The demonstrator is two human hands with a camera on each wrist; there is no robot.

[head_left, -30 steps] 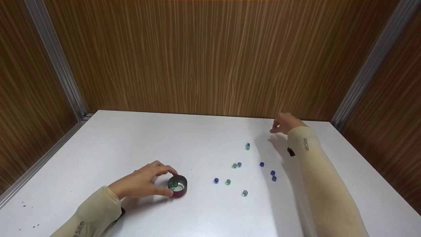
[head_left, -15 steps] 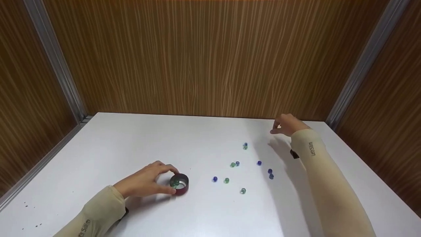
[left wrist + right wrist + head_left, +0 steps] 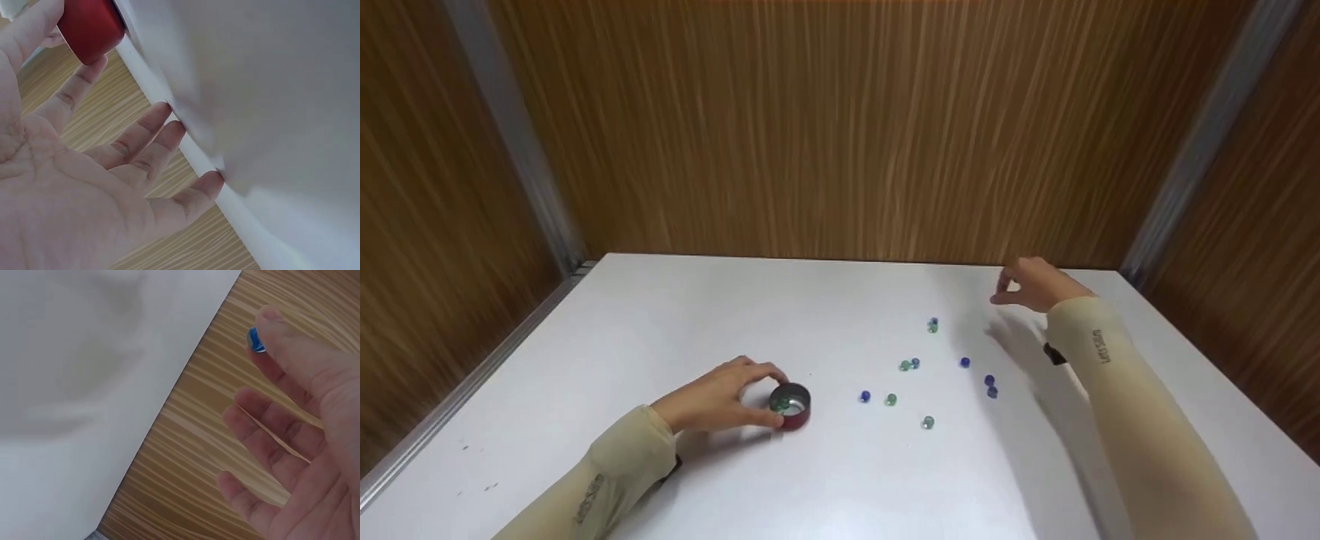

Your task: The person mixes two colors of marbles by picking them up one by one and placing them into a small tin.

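Left hand — fingers around the red cup; right hand — fingertips pinching a blue marble.

We wear long, close-fitting sleeves of pale beige cloth on both arms, and they end at the wrists so that our left hand and right hand are bare. Each sleeve carries a small line of dark lettering along the forearm, too small to read. A dark strap or band shows under each wrist, at the cuff.
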